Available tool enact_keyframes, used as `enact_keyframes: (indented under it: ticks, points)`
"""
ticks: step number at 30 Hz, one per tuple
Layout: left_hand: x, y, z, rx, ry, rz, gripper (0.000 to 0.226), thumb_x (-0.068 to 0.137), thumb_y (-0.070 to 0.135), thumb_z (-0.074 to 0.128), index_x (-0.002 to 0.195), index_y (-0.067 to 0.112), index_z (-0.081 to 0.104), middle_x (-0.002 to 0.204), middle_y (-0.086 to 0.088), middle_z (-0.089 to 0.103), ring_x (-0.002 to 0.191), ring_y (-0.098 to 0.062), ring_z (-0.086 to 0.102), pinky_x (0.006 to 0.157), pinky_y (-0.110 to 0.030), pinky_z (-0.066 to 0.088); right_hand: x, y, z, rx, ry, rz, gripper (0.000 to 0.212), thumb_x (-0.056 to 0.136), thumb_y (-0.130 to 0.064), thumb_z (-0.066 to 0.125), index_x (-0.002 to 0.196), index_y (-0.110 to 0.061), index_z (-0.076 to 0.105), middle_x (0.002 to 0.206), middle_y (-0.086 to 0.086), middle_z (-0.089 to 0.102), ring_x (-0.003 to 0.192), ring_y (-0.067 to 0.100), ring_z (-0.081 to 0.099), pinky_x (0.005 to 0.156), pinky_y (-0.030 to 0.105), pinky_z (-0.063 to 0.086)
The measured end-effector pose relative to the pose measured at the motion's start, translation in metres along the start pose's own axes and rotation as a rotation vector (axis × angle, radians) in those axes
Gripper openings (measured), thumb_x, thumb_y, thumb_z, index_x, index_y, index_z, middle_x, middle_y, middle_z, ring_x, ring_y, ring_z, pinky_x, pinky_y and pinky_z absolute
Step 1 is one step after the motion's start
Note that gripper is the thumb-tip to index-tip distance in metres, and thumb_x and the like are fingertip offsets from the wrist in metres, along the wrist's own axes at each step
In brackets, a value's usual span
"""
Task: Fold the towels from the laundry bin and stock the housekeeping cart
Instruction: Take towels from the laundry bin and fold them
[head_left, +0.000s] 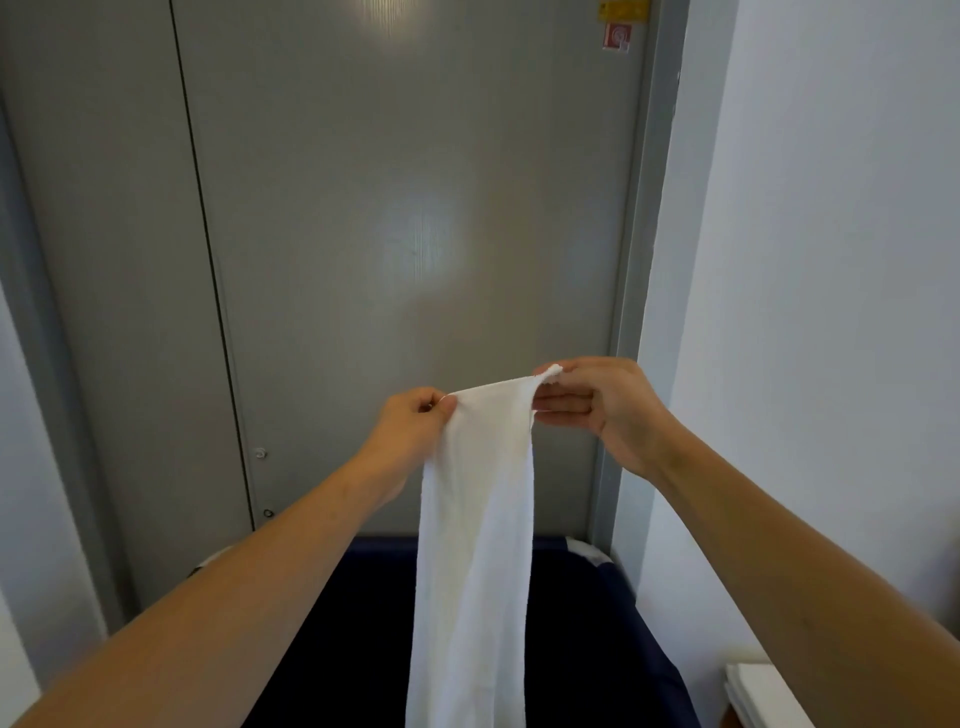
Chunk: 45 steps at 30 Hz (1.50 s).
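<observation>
Grey door (415, 234) behind; dark bin (597, 649), perhaps folded towels (763, 691) beside.

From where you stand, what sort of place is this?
Probably a service corridor or linen area in a hotel. A tall grey double door with small safety stickers stands ahead, a dark navy fabric bin sits below, and folded white linen is stacked at lower right.

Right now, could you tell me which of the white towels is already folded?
The folded towels stacked flat at lower right. The other towel hangs unfolded, its top edge pinched between the left hand and right hand.
</observation>
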<state>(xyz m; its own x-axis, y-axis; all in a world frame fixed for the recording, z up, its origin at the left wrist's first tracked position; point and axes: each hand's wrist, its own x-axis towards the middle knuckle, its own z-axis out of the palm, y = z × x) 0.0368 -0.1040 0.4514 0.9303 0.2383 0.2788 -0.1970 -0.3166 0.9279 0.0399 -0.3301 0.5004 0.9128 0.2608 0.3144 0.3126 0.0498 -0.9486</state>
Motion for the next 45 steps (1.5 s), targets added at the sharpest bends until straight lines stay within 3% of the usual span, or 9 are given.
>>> enact_keyframes:
  ticks: [3,14,19,27,31,34,39,42,45]
  points:
    - [-0.002,0.010,0.004,-0.060,-0.002,0.010,0.026,0.104,0.022,0.054,0.080,0.015,0.062,0.078,0.002,0.055,0.070,-0.013,0.047,0.063,-0.024,0.040,-0.002,0.008,-0.003,0.060,0.001,0.078,0.033,0.098,-0.028,0.063,0.109,0.002,0.071,0.103,0.017,0.076,0.097,0.033,0.074,0.085,0.044,0.061]
    - [-0.011,0.012,0.008,-0.206,-0.171,-0.033,0.026,0.097,0.031,0.068,0.081,0.012,0.064,0.074,-0.002,0.064,0.067,-0.017,0.059,0.059,-0.025,0.049,0.009,0.015,-0.007,0.046,0.433,0.221,0.015,0.100,-0.008,0.055,0.097,-0.014,0.068,0.106,0.005,0.065,0.103,0.026,0.061,0.099,0.045,0.054]
    - [-0.019,-0.024,0.023,0.058,-0.275,-0.006,0.028,0.088,0.029,0.079,0.098,0.003,0.074,0.085,-0.003,0.072,0.075,-0.018,0.067,0.070,-0.030,0.054,0.013,-0.005,0.001,-0.071,0.406,0.081,0.024,0.101,-0.012,0.050,0.084,-0.023,0.063,0.088,0.003,0.062,0.081,0.019,0.059,0.071,0.031,0.054]
    - [-0.026,-0.107,0.013,0.720,-0.155,0.023,0.029,0.075,0.027,0.040,0.083,0.011,0.063,0.071,-0.006,0.060,0.075,-0.034,0.056,0.066,-0.038,0.047,0.014,-0.004,-0.005,-0.152,0.385,0.051,0.020,0.098,-0.011,0.052,0.086,-0.014,0.069,0.082,0.004,0.061,0.076,0.020,0.057,0.066,0.028,0.047]
    - [-0.025,-0.105,0.020,0.353,0.022,-0.143,0.014,0.093,0.021,0.058,0.085,0.020,0.069,0.081,0.002,0.070,0.082,-0.020,0.065,0.070,-0.029,0.049,0.019,-0.006,-0.023,-0.201,0.450,-0.018,0.014,0.086,-0.005,0.051,0.079,-0.005,0.063,0.071,0.009,0.052,0.071,0.024,0.051,0.064,0.030,0.043]
    - [-0.020,-0.087,0.030,0.152,0.076,-0.099,0.021,0.098,0.027,0.061,0.081,0.019,0.068,0.077,0.005,0.067,0.072,-0.014,0.058,0.066,-0.029,0.045,0.018,0.003,-0.039,-0.693,0.539,-0.037,0.022,0.094,-0.010,0.047,0.093,-0.002,0.068,0.090,0.015,0.066,0.079,0.027,0.055,0.071,0.032,0.042]
    - [-0.020,-0.052,0.050,0.065,-0.023,0.056,0.022,0.100,0.029,0.061,0.083,0.017,0.067,0.069,-0.001,0.056,0.064,-0.013,0.049,0.063,-0.028,0.043,0.006,0.040,-0.022,-0.876,0.075,-0.003,0.041,0.087,-0.061,0.066,0.108,-0.026,0.071,0.101,-0.009,0.064,0.098,0.016,0.062,0.083,0.029,0.046]
    - [-0.020,-0.037,0.062,0.011,-0.128,0.112,0.017,0.101,0.022,0.062,0.089,0.012,0.071,0.077,-0.021,0.062,0.069,-0.018,0.053,0.067,-0.033,0.045,0.003,0.059,-0.006,-0.843,-0.218,-0.007,0.051,0.084,-0.059,0.071,0.124,-0.027,0.069,0.113,-0.015,0.064,0.104,0.010,0.063,0.088,0.028,0.050]
    - [-0.021,-0.029,0.065,-0.008,-0.152,0.152,0.014,0.100,0.014,0.062,0.091,0.008,0.072,0.087,-0.029,0.065,0.072,-0.022,0.055,0.070,-0.035,0.046,0.004,0.071,-0.002,-0.819,-0.204,0.036,0.027,0.092,-0.041,0.069,0.104,-0.018,0.076,0.095,0.000,0.074,0.086,0.015,0.070,0.083,0.037,0.059]
